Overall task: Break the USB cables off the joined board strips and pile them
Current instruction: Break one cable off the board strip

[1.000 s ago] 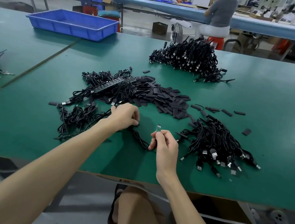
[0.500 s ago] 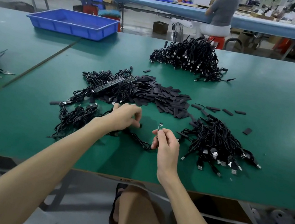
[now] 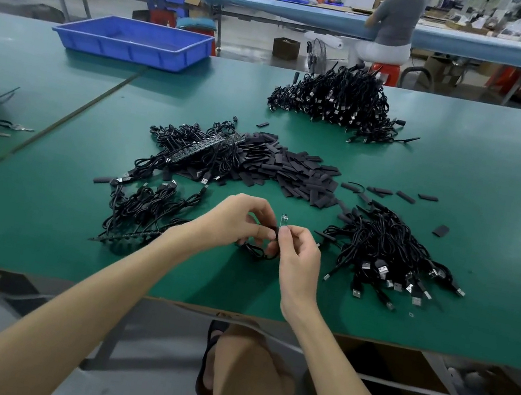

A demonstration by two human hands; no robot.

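We are at the breaking-off step, with one piece apparently already free: just left of the loose pile [image 3: 387,258] of freed cables on the green desk [image 3: 44,194], our right hand [image 3: 299,256] pinches a single USB cable [image 3: 254,251] right below its small board end [image 3: 284,218], which sticks upright, while our left hand [image 3: 237,224] curls its fingers round the same cable beside it. Next, we judge, this cable wants laying rightward onto that pile, and then both hands must fetch a joined board strip [image 3: 204,150] from farther left of the pile.
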